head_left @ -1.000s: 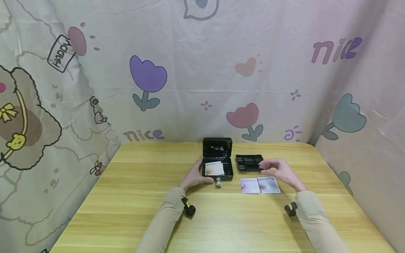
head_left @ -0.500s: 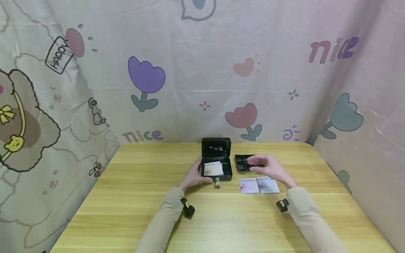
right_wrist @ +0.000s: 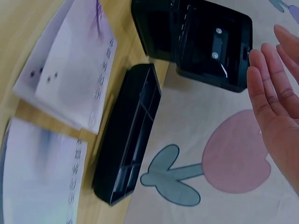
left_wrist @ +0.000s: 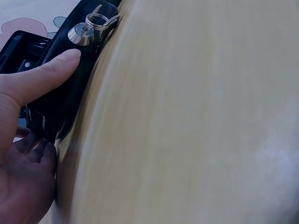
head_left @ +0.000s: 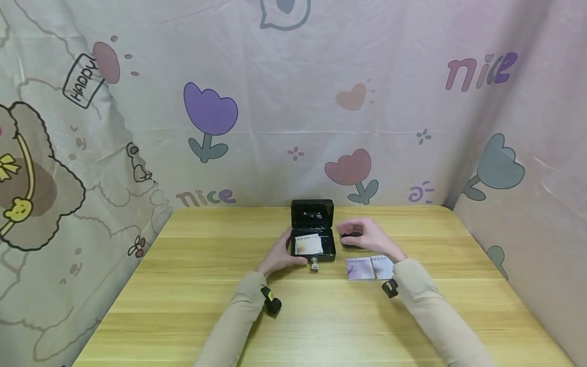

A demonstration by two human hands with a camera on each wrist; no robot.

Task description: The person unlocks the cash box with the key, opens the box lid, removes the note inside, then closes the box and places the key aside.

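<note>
plainly, we see the open black box (head_left: 327, 258) near the middle of the far edge of the table (head_left: 330, 326), with pale paper (head_left: 309, 244) inside. the left hand (head_left: 279, 255) grips its left front corner, thumb against the front wall beside the lock (left_wrist: 81, 35). to the box's right, the right hand (head_left: 372, 238), thumb and fingers spread apart, hovers by the black tray (right_wrist: 124, 140); two papers (head_left: 359, 268) lie nearer us.

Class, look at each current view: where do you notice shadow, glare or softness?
Head view: a soft shadow falls on the table beneath the right sleeve; left wrist view: pale glare toward the right edge, wood grain smeared; right wrist view: a small white highlight on the black lid, print on the paper notes soft.
</note>
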